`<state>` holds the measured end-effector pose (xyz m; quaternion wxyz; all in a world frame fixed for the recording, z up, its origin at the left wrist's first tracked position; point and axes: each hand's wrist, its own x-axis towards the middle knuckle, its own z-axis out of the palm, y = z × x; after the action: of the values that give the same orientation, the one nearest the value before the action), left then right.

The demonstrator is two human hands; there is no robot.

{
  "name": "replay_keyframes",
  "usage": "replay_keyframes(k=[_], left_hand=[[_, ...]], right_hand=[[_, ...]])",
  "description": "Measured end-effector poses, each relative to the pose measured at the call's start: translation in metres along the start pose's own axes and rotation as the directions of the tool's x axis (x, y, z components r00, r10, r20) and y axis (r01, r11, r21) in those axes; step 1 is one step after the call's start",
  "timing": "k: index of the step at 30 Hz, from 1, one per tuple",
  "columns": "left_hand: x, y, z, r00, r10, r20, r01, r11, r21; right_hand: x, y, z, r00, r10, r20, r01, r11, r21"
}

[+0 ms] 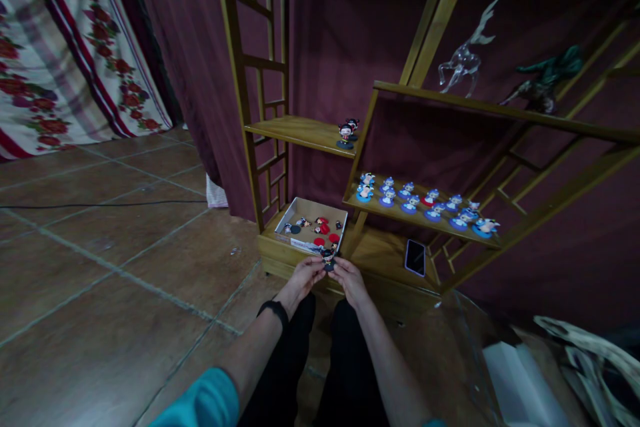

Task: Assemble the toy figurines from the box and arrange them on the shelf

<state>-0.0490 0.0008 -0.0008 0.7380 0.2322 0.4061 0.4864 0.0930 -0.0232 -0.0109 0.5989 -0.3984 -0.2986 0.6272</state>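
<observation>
Between my two hands, just in front of the shelf unit, is a small doll figurine (328, 258) with black hair and a dark round base. My left hand (306, 277) grips it from the left, fingers closed at its edge. From the right, my right hand (349, 279) pinches the same figurine. Right behind it stands an open cardboard box (286, 240) on the lowest shelf, with several small figurines and red and dark round bases lying in it. Two similar black-haired figurines (345, 135) stand upright at the right end of the shelf above the box.
Several blue and white figurines (410, 203) stand in rows on the middle right shelf. A phone (415, 258) lies on the lowest shelf. Up top are a clear glass deer (463, 63) and a dark green statue (547, 80). A white box (523, 383) sits on the floor at right.
</observation>
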Motion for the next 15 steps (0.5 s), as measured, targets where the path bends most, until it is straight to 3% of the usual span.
replay_keyframes(k=[7,15], left_hand=[[0.0002,-0.0017,0.0013,0.991,-0.034,0.130,0.040,0.998,-0.040],[0.0042,-0.0020,0.0002,0.995,0.000,0.098,0.005,0.999,-0.051]], right_hand=[[0.0026,-0.0017,-0.0005,0.998,-0.047,-0.045,0.047,0.999,-0.001],[0.0018,-0.0026,0.0001,0.998,0.048,0.029,-0.047,0.998,-0.038]])
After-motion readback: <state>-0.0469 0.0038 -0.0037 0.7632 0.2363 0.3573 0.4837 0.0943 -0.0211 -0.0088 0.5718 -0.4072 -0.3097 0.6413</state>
